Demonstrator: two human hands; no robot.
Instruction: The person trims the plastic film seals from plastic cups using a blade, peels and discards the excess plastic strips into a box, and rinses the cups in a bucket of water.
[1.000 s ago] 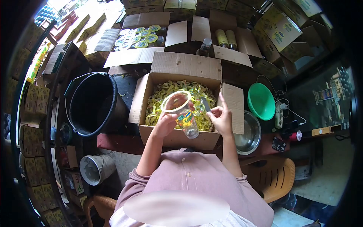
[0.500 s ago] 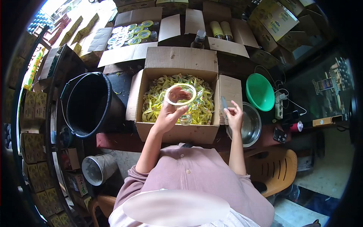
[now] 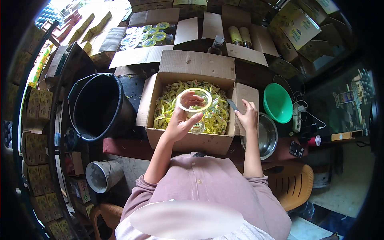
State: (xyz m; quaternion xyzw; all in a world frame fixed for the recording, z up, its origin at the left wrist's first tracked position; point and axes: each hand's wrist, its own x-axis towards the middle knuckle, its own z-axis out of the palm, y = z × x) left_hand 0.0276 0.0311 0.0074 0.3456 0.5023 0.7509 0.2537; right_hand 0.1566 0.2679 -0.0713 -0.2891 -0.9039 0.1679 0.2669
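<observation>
My left hand (image 3: 181, 125) is wrapped round a clear plastic cup with a yellow rim (image 3: 209, 101), its mouth tilted up towards me. Fingers show through the cup's far wall. In my right hand (image 3: 249, 117), pinched between thumb and fingers, is a small knife (image 3: 232, 105). The grey blade points up and left, apart from the cup. Both hands are above an open cardboard box (image 3: 192, 144) full of yellow and clear plastic strips (image 3: 165, 114).
A black bucket (image 3: 129, 110) stands left of the box. To the right are a steel bowl (image 3: 269, 138), a green bowl (image 3: 279, 103) and a phone (image 3: 296, 149). Behind are a box of lidded cups (image 3: 148, 35), a bottle (image 3: 216, 45) and a box with two yellow-wrapped cylinders (image 3: 241, 37).
The knife has swung from nearly upright to a slant, its tip now leaning left towards the cup. My left hand still holds the cup. The whole view has shifted slightly.
</observation>
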